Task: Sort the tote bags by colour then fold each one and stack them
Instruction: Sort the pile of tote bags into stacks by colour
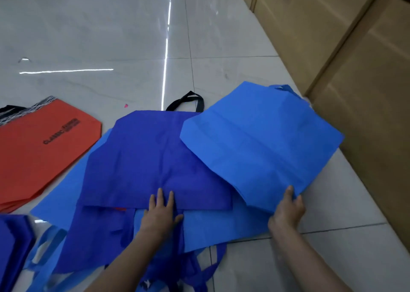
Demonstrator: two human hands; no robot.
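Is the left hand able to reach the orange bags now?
Probably yes: the left hand lies flat on the dark blue bag, holds nothing, and only flat fabric lies between it and the orange bags.

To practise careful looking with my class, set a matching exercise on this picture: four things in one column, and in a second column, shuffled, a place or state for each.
Things
1. orange bag
2. dark blue bag
3. light blue bag
4. black handle

Places or states
A. held at its near edge by the right hand
B. at the far left, with black print
C. pressed flat by the left hand
D. on the floor past the dark blue bag's far edge

Pairs: 1-B, 2-C, 3-A, 4-D
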